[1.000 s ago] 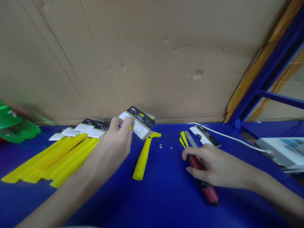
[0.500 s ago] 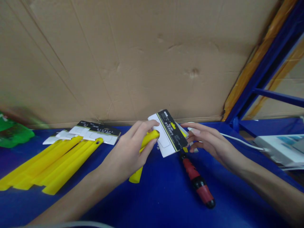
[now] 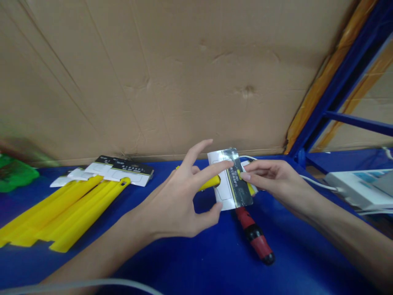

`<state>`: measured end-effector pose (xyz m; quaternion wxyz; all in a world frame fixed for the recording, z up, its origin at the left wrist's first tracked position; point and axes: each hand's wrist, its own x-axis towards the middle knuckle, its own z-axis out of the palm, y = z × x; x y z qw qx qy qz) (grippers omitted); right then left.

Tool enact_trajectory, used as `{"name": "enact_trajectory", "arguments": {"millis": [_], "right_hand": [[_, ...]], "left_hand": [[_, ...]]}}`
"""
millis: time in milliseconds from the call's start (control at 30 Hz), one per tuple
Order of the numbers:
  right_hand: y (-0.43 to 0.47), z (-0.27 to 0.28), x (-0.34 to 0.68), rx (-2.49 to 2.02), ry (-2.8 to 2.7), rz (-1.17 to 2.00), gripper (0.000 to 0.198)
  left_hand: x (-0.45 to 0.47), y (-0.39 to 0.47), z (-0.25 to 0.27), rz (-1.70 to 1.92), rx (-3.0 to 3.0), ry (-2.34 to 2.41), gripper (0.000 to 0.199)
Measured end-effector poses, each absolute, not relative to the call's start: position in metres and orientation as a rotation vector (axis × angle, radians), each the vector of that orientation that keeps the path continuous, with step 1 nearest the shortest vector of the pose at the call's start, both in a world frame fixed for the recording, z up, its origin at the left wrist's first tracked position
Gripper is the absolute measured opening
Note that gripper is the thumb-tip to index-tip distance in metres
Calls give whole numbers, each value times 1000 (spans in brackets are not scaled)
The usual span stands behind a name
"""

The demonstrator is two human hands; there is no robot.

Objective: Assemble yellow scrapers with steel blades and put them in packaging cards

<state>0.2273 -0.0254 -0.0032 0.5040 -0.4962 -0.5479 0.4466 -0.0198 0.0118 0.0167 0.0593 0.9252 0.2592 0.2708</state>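
My right hand (image 3: pixel 273 176) pinches a black-and-white header card (image 3: pixel 230 180) at its yellow hang hole. The fingers of my left hand (image 3: pixel 184 192) are spread, with the index fingertip on the card's face and the thumb at its lower left edge. A yellow plastic handle (image 3: pixel 210 183) shows between that thumb and index finger, its end against the card; the rest is behind the hand. Beneath the card lies a red-and-black screwdriver (image 3: pixel 254 235), its front end covered. More yellow and white pieces are partly hidden behind the right fingertips.
Several yellow strips (image 3: pixel 82 213) with header cards (image 3: pixel 129 172) lie fanned out at left on the blue table (image 3: pixel 211 266). A green object (image 3: pixel 18 172) is at the far left. A white box (image 3: pixel 362 188) with a cable stands right, by a blue metal frame (image 3: pixel 307 135). Cardboard (image 3: pixel 184 82) rises behind.
The card has moved right and turned more upright. My right hand has closed on its hang hole. My left hand has let go of the yellow handle and spread its fingers.
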Motion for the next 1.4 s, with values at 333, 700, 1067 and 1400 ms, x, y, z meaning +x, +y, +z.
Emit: {"name": "enact_trajectory", "arguments": {"millis": [333, 700, 1067, 1400], "right_hand": [[-25, -9, 231, -1132, -1256, 1097, 36], [-14, 3, 268, -1262, -1001, 1107, 25], [-11, 19, 304, -1361, -749, 963, 23], [-13, 26, 315, -1401, -682, 988, 29]], "left_hand": [[-8, 15, 16, 784, 3056, 896, 81], [-21, 24, 16, 868, 3032, 1146, 80], [18, 49, 9, 857, 2557, 1061, 81], [47, 46, 10, 870, 2608, 1044, 75]]}}
